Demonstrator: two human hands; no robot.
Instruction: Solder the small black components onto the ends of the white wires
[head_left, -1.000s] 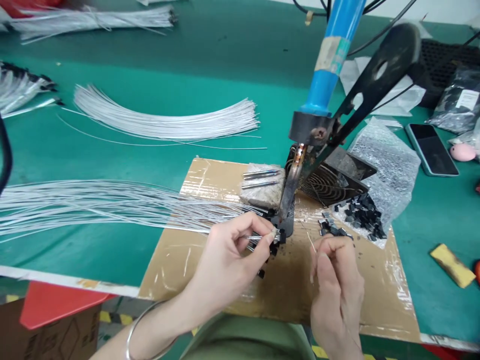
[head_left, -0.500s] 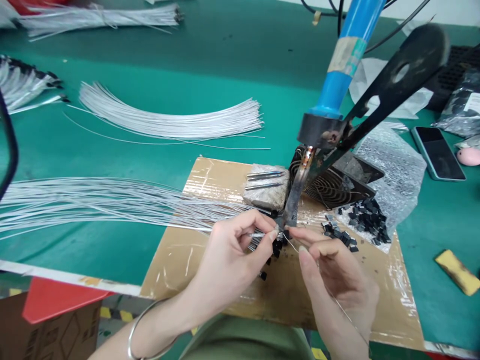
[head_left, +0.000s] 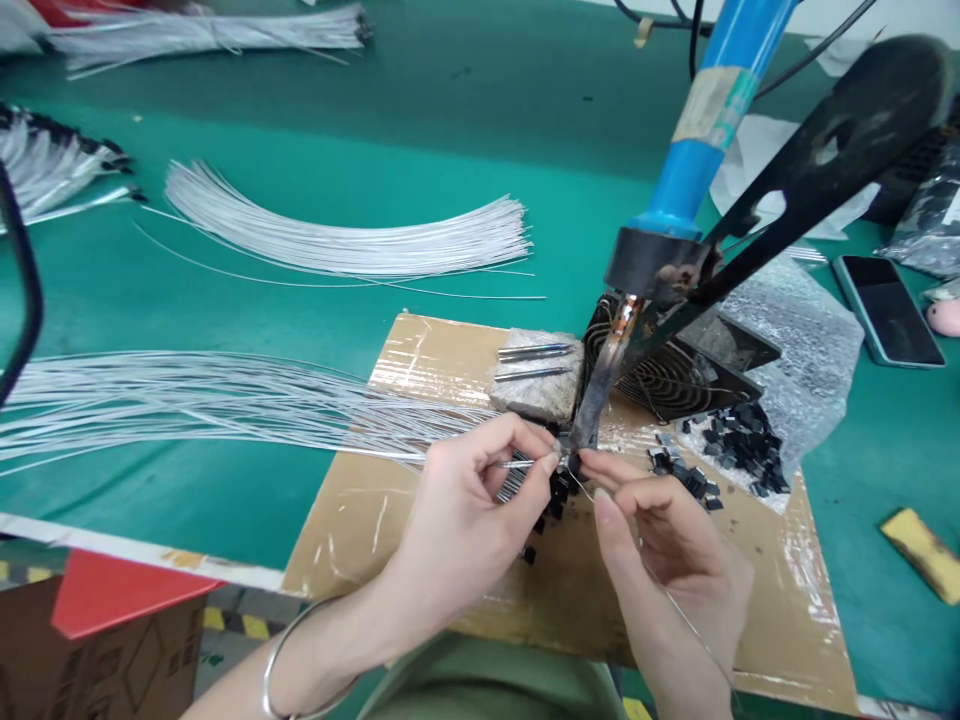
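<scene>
My left hand [head_left: 465, 510] pinches the end of a thin white wire [head_left: 225, 410] with a small black part at its tip, held against the dark tip of the soldering iron [head_left: 596, 400]. My right hand [head_left: 660, 540] pinches a fine strand of solder wire [head_left: 675, 610] and points its end at the same spot under the iron tip. The iron has a blue handle [head_left: 705, 110] and hangs fixed on a black stand [head_left: 817, 170]. Small black parts [head_left: 555, 495] lie beneath the hands on a taped cardboard sheet [head_left: 390, 500].
A pile of black parts [head_left: 739, 445] lies on bubble wrap [head_left: 802, 340] right of the iron, by a black fan [head_left: 667, 375]. Bundles of white wires [head_left: 337, 240] lie on the green table [head_left: 450, 120]. A phone [head_left: 889, 310] and a yellow sponge [head_left: 922, 555] sit at the right.
My right hand has moved left and up, bringing the solder strand to the iron tip beside my left hand. The left hand has stayed at the tip.
</scene>
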